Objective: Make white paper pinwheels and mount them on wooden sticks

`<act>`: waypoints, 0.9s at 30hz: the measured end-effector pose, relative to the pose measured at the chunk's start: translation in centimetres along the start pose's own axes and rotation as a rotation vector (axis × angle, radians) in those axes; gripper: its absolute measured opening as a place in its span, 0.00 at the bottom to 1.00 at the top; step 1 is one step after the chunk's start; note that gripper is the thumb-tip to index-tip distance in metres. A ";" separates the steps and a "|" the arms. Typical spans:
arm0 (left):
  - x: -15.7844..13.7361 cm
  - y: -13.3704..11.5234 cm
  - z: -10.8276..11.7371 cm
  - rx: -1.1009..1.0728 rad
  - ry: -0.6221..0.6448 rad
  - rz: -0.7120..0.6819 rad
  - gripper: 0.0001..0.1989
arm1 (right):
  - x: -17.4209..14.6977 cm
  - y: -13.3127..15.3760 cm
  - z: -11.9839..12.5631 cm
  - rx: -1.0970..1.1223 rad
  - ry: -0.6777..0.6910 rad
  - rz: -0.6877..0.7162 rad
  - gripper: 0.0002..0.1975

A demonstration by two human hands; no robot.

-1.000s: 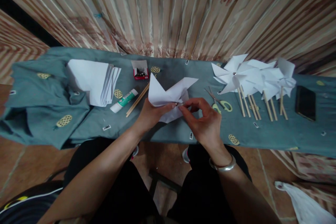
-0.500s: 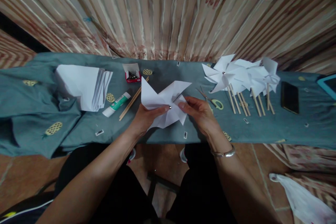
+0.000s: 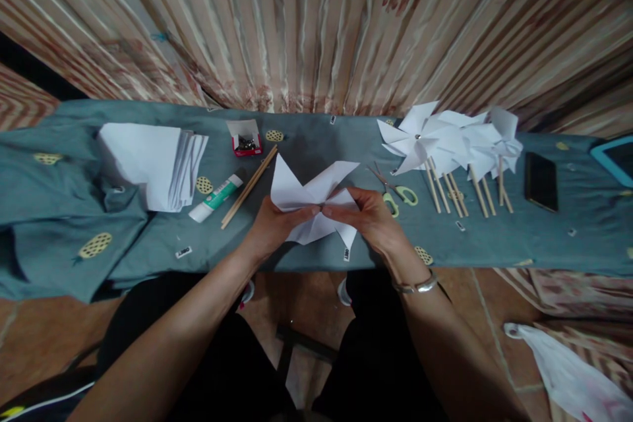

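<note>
A white paper pinwheel (image 3: 316, 192) is held between my two hands above the near part of the cloth. My left hand (image 3: 277, 223) grips it from the left, the thumb pressed near its centre. From the other side my right hand (image 3: 372, 216) grips it too, its thumb tip meeting the left one at the centre. Both sets of fingers are hidden behind the paper. The thumbs mostly cover the pinwheel's middle. Just right of my right hand lie open scissors (image 3: 395, 192) with pale green handles. Two wooden sticks (image 3: 248, 188) lie left of the pinwheel.
A glue stick (image 3: 215, 198), a red box of small metal pins (image 3: 246, 139) and folded white paper (image 3: 148, 161) are on the left. Finished pinwheels on sticks (image 3: 445, 135), a phone (image 3: 541, 181) and a blue-edged object (image 3: 613, 157) lie right. A curtain (image 3: 297, 26) hangs behind the table.
My right thumb has moved left from a blade to the pinwheel's centre, beside my left thumb. The metal pin head that showed there is now mostly covered. The pinwheel has tilted slightly.
</note>
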State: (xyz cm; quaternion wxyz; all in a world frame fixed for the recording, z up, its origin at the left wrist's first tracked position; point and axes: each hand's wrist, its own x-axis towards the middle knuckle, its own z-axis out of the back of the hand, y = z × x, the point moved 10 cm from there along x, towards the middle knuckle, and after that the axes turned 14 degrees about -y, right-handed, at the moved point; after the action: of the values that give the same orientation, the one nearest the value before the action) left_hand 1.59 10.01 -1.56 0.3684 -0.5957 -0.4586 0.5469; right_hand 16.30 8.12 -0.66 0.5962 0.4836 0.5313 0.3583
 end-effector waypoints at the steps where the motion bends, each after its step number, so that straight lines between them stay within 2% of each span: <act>1: 0.1 0.1 0.0 0.010 0.004 -0.009 0.17 | 0.0 0.0 0.0 -0.003 0.000 0.004 0.12; 8: 0.5 0.2 0.5 0.091 0.009 -0.063 0.14 | -0.1 -0.1 -0.6 0.021 0.024 0.012 0.13; 14: 0.4 -0.4 0.7 0.091 -0.005 -0.084 0.17 | -0.4 0.2 -0.7 -0.020 0.027 0.042 0.14; 22: 0.4 -0.2 1.2 0.090 -0.021 -0.082 0.21 | -0.7 0.1 -0.7 -0.002 -0.018 0.004 0.16; 27: 0.0 -0.4 1.1 0.085 -0.007 -0.090 0.21 | -1.1 -0.4 -0.8 0.054 -0.032 -0.079 0.16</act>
State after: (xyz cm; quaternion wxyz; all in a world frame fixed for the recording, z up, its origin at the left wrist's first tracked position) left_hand 0.40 10.06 -1.28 0.4160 -0.5561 -0.4627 0.5509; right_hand 15.26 7.17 -0.69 0.6049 0.4840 0.5499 0.3122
